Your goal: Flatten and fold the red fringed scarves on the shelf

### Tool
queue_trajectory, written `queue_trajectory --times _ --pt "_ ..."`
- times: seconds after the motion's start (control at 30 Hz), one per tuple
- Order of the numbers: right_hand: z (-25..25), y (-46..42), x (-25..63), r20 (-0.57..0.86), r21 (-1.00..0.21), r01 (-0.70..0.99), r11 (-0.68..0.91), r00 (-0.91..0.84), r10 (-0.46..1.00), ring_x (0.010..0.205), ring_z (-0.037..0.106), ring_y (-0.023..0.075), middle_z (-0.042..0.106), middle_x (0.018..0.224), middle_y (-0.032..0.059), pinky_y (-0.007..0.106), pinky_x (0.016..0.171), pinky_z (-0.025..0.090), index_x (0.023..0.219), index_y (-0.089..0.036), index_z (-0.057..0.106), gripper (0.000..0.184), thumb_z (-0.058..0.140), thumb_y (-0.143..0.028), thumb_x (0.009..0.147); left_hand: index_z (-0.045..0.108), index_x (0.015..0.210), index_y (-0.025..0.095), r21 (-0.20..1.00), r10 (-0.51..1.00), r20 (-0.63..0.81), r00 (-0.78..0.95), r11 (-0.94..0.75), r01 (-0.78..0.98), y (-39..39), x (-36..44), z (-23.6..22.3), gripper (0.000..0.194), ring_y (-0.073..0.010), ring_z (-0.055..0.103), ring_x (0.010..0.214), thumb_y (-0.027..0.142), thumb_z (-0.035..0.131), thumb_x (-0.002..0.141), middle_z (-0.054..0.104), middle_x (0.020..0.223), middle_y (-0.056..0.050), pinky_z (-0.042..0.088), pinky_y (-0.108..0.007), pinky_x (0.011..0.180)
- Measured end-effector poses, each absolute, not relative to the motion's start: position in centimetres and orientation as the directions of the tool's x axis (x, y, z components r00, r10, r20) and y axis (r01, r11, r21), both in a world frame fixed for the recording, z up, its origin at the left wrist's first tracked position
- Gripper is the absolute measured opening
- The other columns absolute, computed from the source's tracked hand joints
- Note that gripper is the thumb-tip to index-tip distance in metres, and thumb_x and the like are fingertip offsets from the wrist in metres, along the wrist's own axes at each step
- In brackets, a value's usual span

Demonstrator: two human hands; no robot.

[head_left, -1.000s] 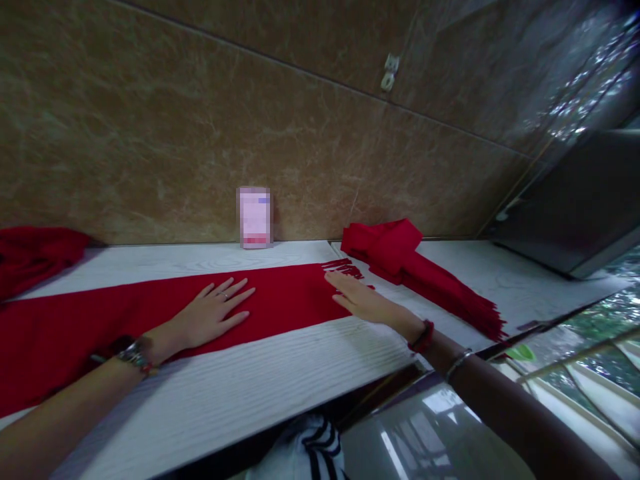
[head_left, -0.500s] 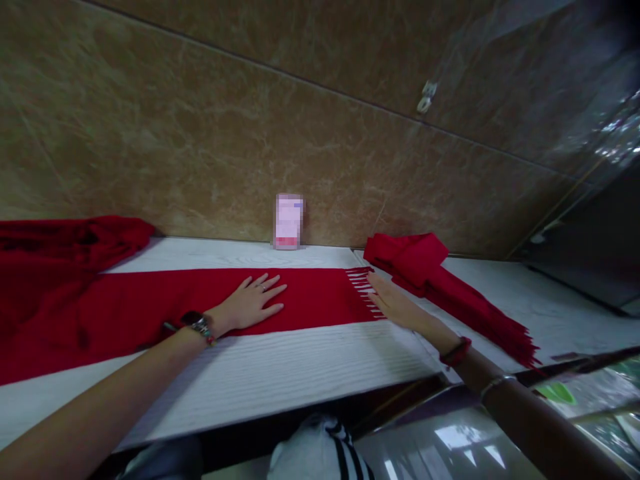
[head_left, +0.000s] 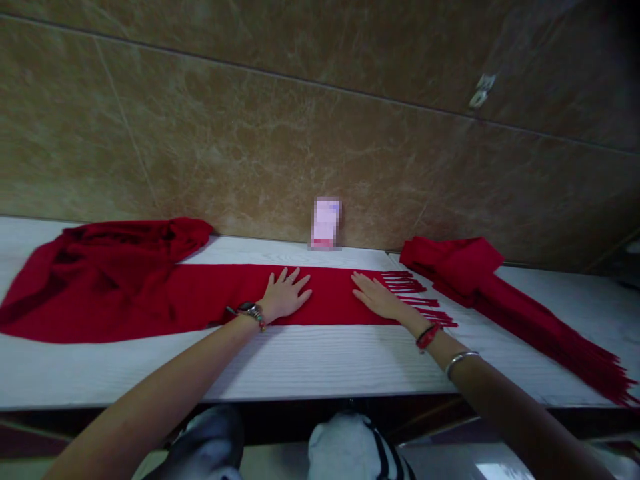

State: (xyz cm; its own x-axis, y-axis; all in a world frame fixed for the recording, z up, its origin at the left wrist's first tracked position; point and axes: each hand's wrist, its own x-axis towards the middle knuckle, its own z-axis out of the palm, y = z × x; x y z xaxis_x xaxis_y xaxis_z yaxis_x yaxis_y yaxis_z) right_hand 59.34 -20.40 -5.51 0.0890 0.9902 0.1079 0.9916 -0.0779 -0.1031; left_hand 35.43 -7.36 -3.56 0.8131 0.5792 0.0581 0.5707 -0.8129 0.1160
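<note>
- Our left grip [head_left: 286, 297] lies palm down on the red scarf [head_left: 330, 300], its fingers spread apart and pinching nothing.
- Our right grip [head_left: 377, 297] also rests flat on that cloth, fingers straight and slightly apart, with nothing clamped in them.
- Between the two grips we see the scarf as a smooth, flat strip, and it passes under both of them.
- Just right of our right grip, the scarf ends in a fringe [head_left: 403, 281] of loose strands, some of them spread apart; our right wrist crosses over part of it.
- Well to the left of our left grip, the strip runs into a loose, wrinkled heap [head_left: 125, 267] of the same red.
- Beyond the fringe, to the right of our right grip, a second scarf [head_left: 465, 273] lies folded at a slant, its own tassels [head_left: 607, 380] pointing away from us to the right.
- Ahead of both grips, a blurred pink card [head_left: 326, 223] stands against the brown wall [head_left: 250, 133].
- Beneath everything is the white worktop [head_left: 325, 367], its bare front strip on our side of the grips.
- Behind our left grip we wear a watch [head_left: 247, 308]; behind the right, a red bracelet [head_left: 429, 338] and a silver bangle [head_left: 460, 360].
</note>
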Motion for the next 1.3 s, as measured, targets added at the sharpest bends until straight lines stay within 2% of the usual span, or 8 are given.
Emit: queue_trajectory --times 0.13,0.37,0.53,0.67,0.8,1.0,1.17,1.3 --pt "-5.2 -20.9 60.5 0.088 -0.101 0.984 -0.144 0.153 0.984 0.131 0.022 0.0253 0.028 0.141 0.017 0.05 0.104 0.022 0.136 -0.01 0.03 0.058 0.022 -0.044 0.089 0.032 0.135 0.026 0.129 0.617 0.082 0.783 -0.785 0.606 -7.5 35.3 -3.6 0.058 -0.0367 0.015 0.131 0.055 0.02 0.087 0.021 0.145 -0.009 0.014 -0.06 0.099" --pt "-3.9 -18.8 51.8 0.158 -0.16 0.982 0.099 -0.074 0.985 0.133 0.016 0.0224 0.024 0.144 0.0142 0.046 0.106 0.018 0.138 -0.011 0.025 0.063 0.022 -0.05 0.089 0.029 0.137 0.027 0.127 0.658 0.056 0.751 -0.751 0.648 -7.7 35.1 -3.8 0.057 -0.0385 0.013 0.131 0.053 0.019 0.087 0.02 0.146 -0.009 0.015 -0.062 0.098" --pt "-4.4 -19.2 50.5 0.123 -0.128 0.987 0.098 -0.082 0.989 0.132 0.021 0.0222 0.027 0.142 0.0148 0.045 0.107 0.018 0.137 -0.01 0.029 0.06 0.026 -0.047 0.089 0.027 0.137 0.026 0.117 0.643 0.028 0.765 -0.762 0.637 -8.2 34.0 -3.3 0.055 -0.0364 0.013 0.131 0.051 0.02 0.088 0.019 0.146 -0.009 0.016 -0.058 0.1" --pt "-4.2 -19.8 51.0 0.187 -0.18 0.976 0.121 -0.087 0.979 0.131 0.023 0.0225 0.032 0.14 0.0139 0.045 0.107 0.018 0.134 -0.01 0.034 0.056 0.034 -0.042 0.088 0.028 0.137 0.025 0.078 0.489 0.035 0.872 -0.871 0.486 -9.2 32.0 -3.0 0.059 -0.0336 0.012 0.132 0.055 0.026 0.086 0.019 0.146 -0.009 0.017 -0.054 0.102" --pt "-2.7 -20.8 50.9 0.221 -0.226 0.924 0.307 -0.258 0.94 0.126 0.034 0.0189 0.043 0.135 0.0086 0.038 0.105 0.028 0.128 -0.017 0.045 0.046 0.043 -0.036 0.086 0.043 0.127 0.02 -0.013 0.284 0.06 0.957 -0.958 0.285 -9.8 30.5 -1.6 0.057 -0.0264 0.041 0.118 0.054 0.039 0.082 0.042 0.131 -0.012 0.034 -0.037 0.096" --pt "-1.7 -21.7 51.9 0.228 -0.084 0.825 0.559 -0.53 0.817 0.112 0.051 0.0183 0.059 0.117 0.0088 0.034 0.095 0.042 0.117 -0.014 0.055 0.036 0.048 -0.025 0.084 0.052 0.113 0.019 -0.194 -0.012 -0.099 0.995 -0.98 -0.032 -9.3 30.6 1.2 0.03 -0.0188 0.054 0.094 0.023 0.044 0.084 0.058 0.105 -0.008 0.044 -0.027 0.076" --pt "-3.0 -21.7 52.2 0.412 0.032 0.813 0.582 -0.541 0.733 0.102 0.058 0.0144 0.066 0.106 0.0057 0.029 0.088 0.048 0.109 -0.015 0.06 0.03 0.04 -0.017 0.087 0.04 0.125 0.021 -0.24 -0.013 -0.093 0.996 -0.97 -0.035 -9.3 30.4 0.8 0.047 -0.0184 0.054 0.097 0.008 0.043 0.079 0.056 0.112 -0.008 0.045 -0.026 0.072" --pt "-3.0 -21.8 52.0 0.467 0.018 0.821 0.571 -0.512 0.721 0.1 0.059 0.0153 0.066 0.106 0.0065 0.029 0.087 0.048 0.109 -0.016 0.06 0.028 0.046 -0.023 0.086 0.045 0.119 0.02 -0.267 0.046 -0.038 0.998 -0.963 0.034 -9.7 30.2 0.1 0.041 -0.0169 0.055 0.094 0.005 0.04 0.081 0.056 0.109 -0.008 0.045 -0.025 0.072"
